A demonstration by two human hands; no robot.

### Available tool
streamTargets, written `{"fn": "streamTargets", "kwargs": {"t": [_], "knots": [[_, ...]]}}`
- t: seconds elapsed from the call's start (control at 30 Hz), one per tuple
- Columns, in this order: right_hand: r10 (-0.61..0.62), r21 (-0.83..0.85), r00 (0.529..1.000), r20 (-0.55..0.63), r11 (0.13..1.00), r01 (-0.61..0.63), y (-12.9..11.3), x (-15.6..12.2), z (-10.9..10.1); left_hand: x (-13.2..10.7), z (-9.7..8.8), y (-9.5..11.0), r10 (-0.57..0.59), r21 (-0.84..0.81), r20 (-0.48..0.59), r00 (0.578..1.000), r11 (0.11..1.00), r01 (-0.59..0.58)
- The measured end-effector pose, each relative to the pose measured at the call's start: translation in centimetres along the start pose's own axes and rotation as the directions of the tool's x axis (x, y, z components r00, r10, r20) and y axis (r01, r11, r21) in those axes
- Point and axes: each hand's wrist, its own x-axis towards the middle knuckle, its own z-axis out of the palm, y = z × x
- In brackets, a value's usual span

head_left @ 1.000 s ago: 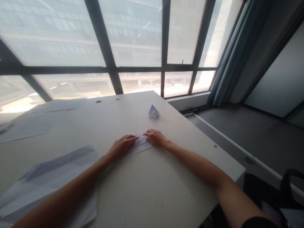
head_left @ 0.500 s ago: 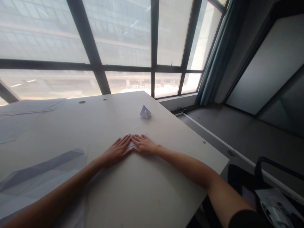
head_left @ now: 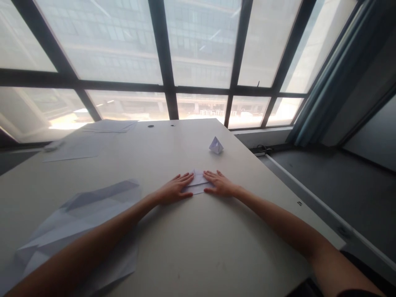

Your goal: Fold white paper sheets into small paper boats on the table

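Note:
A small folded sheet of white paper lies on the white table, with crease lines across it. My left hand rests flat on its left end, fingers stretched out. On the right end, my right hand presses down with its fingers spread. Between the two hands the paper's middle shows; its ends are hidden under the fingers. Just beyond the right hand stands a folded paper pyramid shape.
A large creased paper sheet lies at the left, partly under my left forearm. More flat papers lie at the far left. Windows rise behind the table, and a blue curtain hangs at the right.
The view has turned to the left. My hands, close together before, have moved apart toward the paper's two ends, so more of its middle shows.

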Motion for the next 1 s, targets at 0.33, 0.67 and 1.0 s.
{"fn": "streamTargets", "kwargs": {"t": [0.33, 0.67, 1.0], "knots": [[0.033, 0.048, 0.976, -0.216, 0.999, -0.024, -0.7, 0.9, 0.6, -0.3, 0.2, 0.7, -0.148, -0.146, -0.132, 0.980, 0.981, 0.129], [-0.155, -0.143, 0.894, -0.421, 0.984, 0.104, -1.1, 2.8, -0.8, -1.1, -3.6, 0.7, -0.127, 0.079, -0.402, 0.907, 0.982, 0.173], [-0.187, -0.167, 0.975, -0.123, 0.972, 0.166, -0.3, 3.2, 1.2, -1.1, 0.6, -0.7, -0.215, -0.009, -0.096, 0.972, 0.977, 0.215]]}}
